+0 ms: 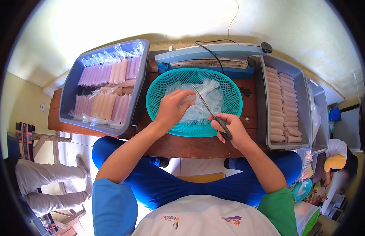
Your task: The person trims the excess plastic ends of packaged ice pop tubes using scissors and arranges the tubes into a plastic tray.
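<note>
My right hand (230, 130) grips scissors (207, 105) by their dark handles, with the blades pointing up and left over a turquoise perforated basket (155, 94). Curled at the left blade side, my left hand (173, 109) has its thumb and fingers around what looks like a clear plastic piece (187, 101); the fingers partly hide it. Below both hands, a loose heap of clear plastic pieces (209, 100) lies in the basket. The scissor tips are close to my left fingertips, apart from them as far as I can see.
A grey tray (143, 74) of purple and orange filled plastic tubes stands left. Another grey tray (262, 106) holds pinkish tubes on the right. Behind the basket sits a blue bag sealer (214, 50) with a black cable. Someone's legs (52, 175) show at left; another person (335, 159) is at far right.
</note>
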`<state>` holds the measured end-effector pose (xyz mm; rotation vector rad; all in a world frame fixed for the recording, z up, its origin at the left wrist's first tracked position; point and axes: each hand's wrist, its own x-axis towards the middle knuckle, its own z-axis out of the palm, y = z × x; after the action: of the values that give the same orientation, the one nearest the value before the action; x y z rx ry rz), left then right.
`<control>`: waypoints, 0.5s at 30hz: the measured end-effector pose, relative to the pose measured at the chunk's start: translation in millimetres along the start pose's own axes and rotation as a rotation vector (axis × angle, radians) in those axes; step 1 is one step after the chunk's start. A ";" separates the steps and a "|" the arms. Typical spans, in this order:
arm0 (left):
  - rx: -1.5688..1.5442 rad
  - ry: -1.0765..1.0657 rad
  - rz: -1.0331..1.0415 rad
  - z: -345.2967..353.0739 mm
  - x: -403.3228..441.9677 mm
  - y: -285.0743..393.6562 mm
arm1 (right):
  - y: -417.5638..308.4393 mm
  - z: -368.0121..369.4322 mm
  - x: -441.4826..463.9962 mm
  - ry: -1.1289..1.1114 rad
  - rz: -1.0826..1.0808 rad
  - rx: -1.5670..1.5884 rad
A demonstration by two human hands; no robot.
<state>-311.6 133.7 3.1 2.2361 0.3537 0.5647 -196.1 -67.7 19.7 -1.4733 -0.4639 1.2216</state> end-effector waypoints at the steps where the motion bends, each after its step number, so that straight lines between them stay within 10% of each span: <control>1: 0.000 -0.001 -0.001 -0.1 0.0 0.4 | 0.2 0.2 0.1 0.003 -0.001 0.003; 15: 0.004 -0.008 -0.013 0.1 0.2 0.4 | 0.5 -3.7 0.3 -0.008 0.013 0.018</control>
<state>-311.3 133.5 3.4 2.2380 0.3648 0.5485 -192.9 -69.4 18.6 -1.4585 -0.4484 1.2398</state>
